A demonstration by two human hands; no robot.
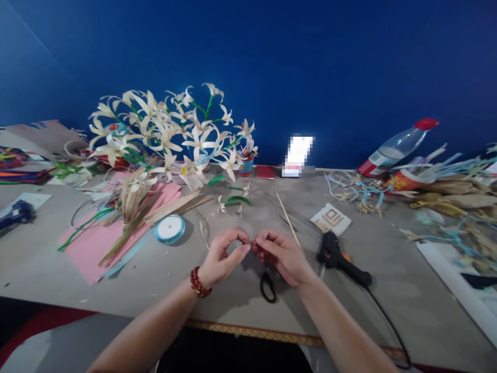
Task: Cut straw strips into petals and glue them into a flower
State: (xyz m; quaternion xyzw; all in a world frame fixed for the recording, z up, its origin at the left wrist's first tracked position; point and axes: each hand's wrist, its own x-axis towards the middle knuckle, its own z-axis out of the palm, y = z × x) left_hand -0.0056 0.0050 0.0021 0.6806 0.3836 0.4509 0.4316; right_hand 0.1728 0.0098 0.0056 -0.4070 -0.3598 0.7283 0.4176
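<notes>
My left hand (228, 254) and my right hand (280, 255) meet fingertip to fingertip above the middle of the table. Each pinches at a tiny piece between them, too small to name. A red bead bracelet circles my left wrist. Under my right hand lies a pair of scissors, of which one black handle loop (267, 288) shows. Beyond the fingers are small white flowers (221, 204) and a curved green stem (238, 200). A thin wooden stick (288, 218) lies behind my right hand, and a black glue gun (338, 259) rests to its right.
White artificial flowers (165, 137) on green stems stand at the back left. Pink paper (87, 254) and a blue ribbon spool (170, 229) lie left. A tilted bottle (394, 150) leans at the back right. The glue gun's cord (388, 321) runs over the front edge.
</notes>
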